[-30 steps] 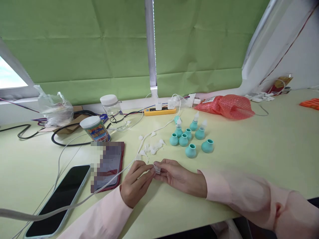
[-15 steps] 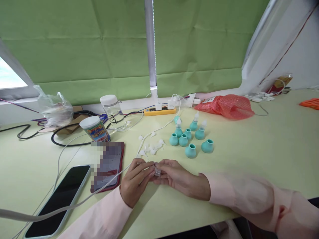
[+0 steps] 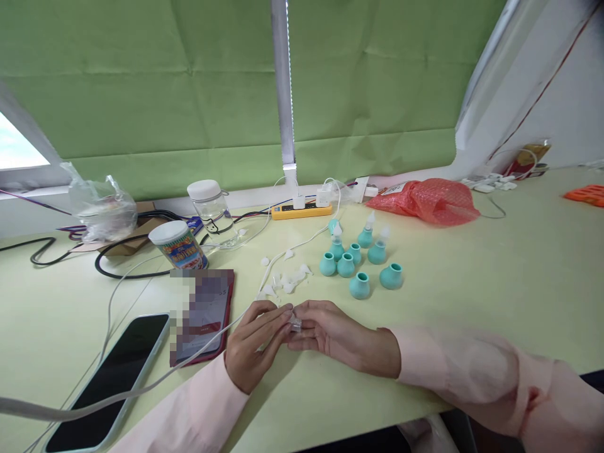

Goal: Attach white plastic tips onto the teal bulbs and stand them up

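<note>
Green fabric blinds (image 3: 198, 126) hung behind a pale yellow-green worktop (image 3: 472, 283); I watched remotely through the head camera. Near its front edge, the small clear plastic piece (image 3: 296, 324) sat between both hands. Fingers of the left hand (image 3: 257, 346) pinched it from one side. Those of the right hand (image 3: 342, 340) gripped it from the other, thumb above, lower fingers spread beneath. Its exact shape I could not tell; fingertips covered part of it.

Change noted: against a second earlier, the right wrist had swung slightly outward and its lower fingers sat lower. Grasp not given up. I read this as a small adjustment of hold, with the handling unfinished.

Just beyond the hands: scattered translucent white cone-shaped bits (image 3: 289, 286), as before. Farther right, squat teal bulbs (image 3: 360, 287) stood unmoved, five with open mouths, three bearing clear pointed tips (image 3: 369, 220). Left of the hands lay a red-cased phone (image 3: 207, 324), well apart from the bulbs.
</note>
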{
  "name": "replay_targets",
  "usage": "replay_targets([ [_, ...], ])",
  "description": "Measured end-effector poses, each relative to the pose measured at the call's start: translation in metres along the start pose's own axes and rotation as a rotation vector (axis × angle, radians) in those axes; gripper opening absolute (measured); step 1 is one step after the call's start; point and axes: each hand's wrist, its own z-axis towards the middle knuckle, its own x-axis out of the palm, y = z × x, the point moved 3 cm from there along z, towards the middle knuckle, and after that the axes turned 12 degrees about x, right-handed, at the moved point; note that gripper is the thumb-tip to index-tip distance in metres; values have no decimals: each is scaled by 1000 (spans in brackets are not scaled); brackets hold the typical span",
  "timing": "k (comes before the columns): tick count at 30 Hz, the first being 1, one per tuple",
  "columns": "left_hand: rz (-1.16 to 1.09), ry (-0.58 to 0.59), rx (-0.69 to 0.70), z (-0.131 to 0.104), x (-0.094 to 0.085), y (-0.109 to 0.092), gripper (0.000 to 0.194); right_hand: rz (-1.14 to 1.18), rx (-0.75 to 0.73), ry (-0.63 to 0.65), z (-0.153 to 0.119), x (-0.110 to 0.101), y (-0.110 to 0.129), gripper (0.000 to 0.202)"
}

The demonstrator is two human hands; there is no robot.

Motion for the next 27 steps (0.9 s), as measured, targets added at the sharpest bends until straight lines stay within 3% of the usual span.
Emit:
replay_targets([
  [11,68,49,-26,0,1,0,40,-9,-38,-4,2,-1,0,17],
  [22,59,90,-68,3,2,-1,35,-55,-35,-108,-1,0,2,21],
  [27,-22,91,-114,4,3,1,35,-38,-30,-38,-1,0,3,19],
])
